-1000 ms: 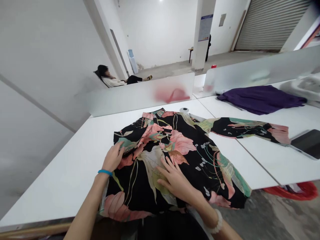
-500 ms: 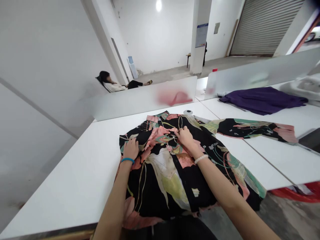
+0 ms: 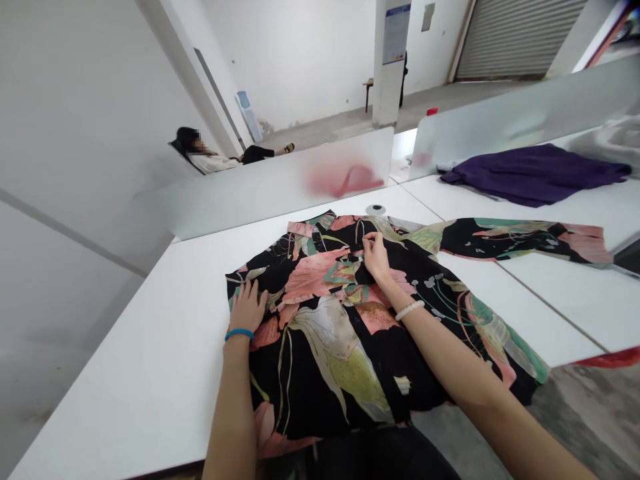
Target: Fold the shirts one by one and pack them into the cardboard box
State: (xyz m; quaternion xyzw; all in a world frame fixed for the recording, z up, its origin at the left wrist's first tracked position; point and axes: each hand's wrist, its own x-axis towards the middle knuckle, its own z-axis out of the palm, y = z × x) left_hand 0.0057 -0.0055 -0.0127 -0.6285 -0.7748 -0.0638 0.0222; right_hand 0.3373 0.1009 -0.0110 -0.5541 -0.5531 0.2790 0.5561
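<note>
A black button-front shirt (image 3: 320, 347) with a large pink, green and cream leaf print lies spread on the white table (image 3: 150, 353), and one sleeve (image 3: 520, 240) stretches out to the right. My right hand (image 3: 376, 257) is near the collar, its fingertips pinched on the shirt's front placket. My left hand (image 3: 247, 307) rests flat on the shirt's left side, fingers apart and holding nothing. The shirt's lower edge is partly hidden at the bottom of the view.
A small roll of tape (image 3: 375, 210) sits beyond the collar. A purple cloth (image 3: 533, 175) and a white cloth (image 3: 607, 143) lie at the far right, behind frosted dividers (image 3: 280, 187). A seated person (image 3: 210, 157) is beyond them. A red bag (image 3: 613, 358) lies on the floor.
My right hand has moved up from the shirt's middle to the placket near the collar. My left hand has shifted slightly inward and lies flat. The view has tilted slightly.
</note>
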